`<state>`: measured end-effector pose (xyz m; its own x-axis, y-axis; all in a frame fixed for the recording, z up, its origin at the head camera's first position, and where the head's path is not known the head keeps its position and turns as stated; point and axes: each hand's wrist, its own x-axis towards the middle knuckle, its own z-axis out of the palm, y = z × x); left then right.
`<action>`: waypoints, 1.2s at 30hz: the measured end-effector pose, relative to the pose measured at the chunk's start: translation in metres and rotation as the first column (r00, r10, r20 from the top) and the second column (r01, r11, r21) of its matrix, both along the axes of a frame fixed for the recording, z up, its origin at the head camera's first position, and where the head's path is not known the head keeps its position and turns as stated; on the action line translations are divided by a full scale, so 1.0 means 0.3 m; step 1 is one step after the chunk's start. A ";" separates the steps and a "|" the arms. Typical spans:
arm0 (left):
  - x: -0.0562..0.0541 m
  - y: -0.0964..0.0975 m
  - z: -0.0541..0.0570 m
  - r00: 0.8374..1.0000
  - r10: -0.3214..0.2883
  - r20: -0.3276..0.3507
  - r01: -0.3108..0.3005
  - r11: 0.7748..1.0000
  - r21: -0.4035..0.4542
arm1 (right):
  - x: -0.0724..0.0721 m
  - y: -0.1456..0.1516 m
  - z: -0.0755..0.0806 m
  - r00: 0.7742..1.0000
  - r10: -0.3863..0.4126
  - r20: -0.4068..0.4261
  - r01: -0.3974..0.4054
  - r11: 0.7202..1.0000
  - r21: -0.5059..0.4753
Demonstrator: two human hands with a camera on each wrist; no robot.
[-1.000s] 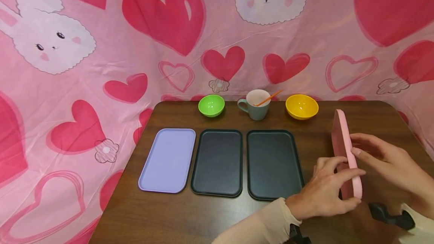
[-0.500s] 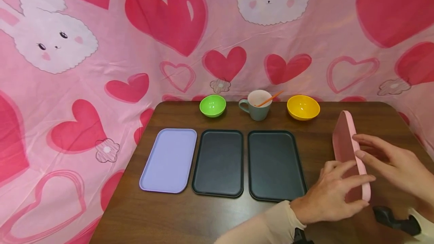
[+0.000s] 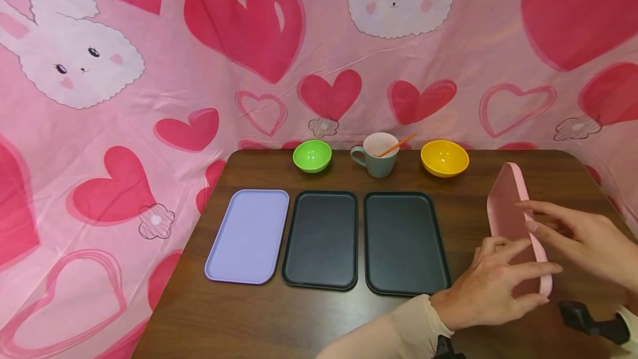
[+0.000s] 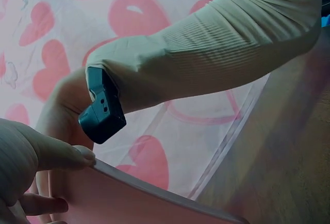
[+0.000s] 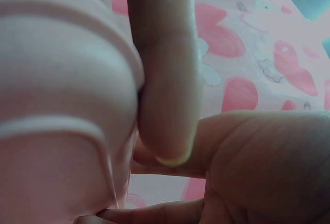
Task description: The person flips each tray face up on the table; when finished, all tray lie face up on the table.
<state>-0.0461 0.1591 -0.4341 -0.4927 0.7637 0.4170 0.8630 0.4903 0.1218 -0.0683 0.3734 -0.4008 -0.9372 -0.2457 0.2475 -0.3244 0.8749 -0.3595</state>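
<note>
At the table's right side a pink tray (image 3: 508,198) stands up on edge, leaning, its inner face turned leftward. My left hand (image 3: 490,287) grips the near part of its rim, thumb low and fingers spread across the edge. On the other side, my right hand (image 3: 585,240) holds the rim higher up, index fingertip over the edge and thumb just below. The left wrist view has the left thumb on the rim of the tray (image 4: 149,195). Up close in the right wrist view, a finger (image 5: 167,90) lies against the tray's ridged pink underside (image 5: 56,90).
A lilac tray (image 3: 247,237) and two black trays (image 3: 321,240) lie flat in a row on the wooden table (image 3: 239,314). Behind them stand a green bowl (image 3: 312,157), a grey-green mug (image 3: 380,157) with an orange stick, and a yellow bowl (image 3: 444,158). A pink heart-printed cloth hangs behind.
The pink tray has shifted a little to the right and turned, so more of its inner face shows. Both hands have moved right with it. The other trays, bowls and mug stay put.
</note>
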 end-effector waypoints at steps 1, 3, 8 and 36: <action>0.000 0.001 0.000 1.000 0.000 -0.005 0.000 1.000 -0.003 | -0.001 -0.002 0.003 1.000 -0.005 0.004 0.005 1.000 0.004; 0.001 0.004 0.000 1.000 -0.003 -0.011 0.003 1.000 -0.004 | -0.002 -0.005 0.008 1.000 -0.014 0.015 0.014 1.000 0.012; 0.000 0.007 -0.008 1.000 -0.023 0.011 0.023 1.000 -0.002 | -0.005 -0.007 0.016 0.999 -0.022 0.023 0.022 0.999 0.027; 0.040 0.131 -0.246 0.848 0.422 0.321 -0.283 0.872 -0.399 | 0.011 0.067 -0.042 0.996 -0.036 0.078 0.059 0.945 -0.320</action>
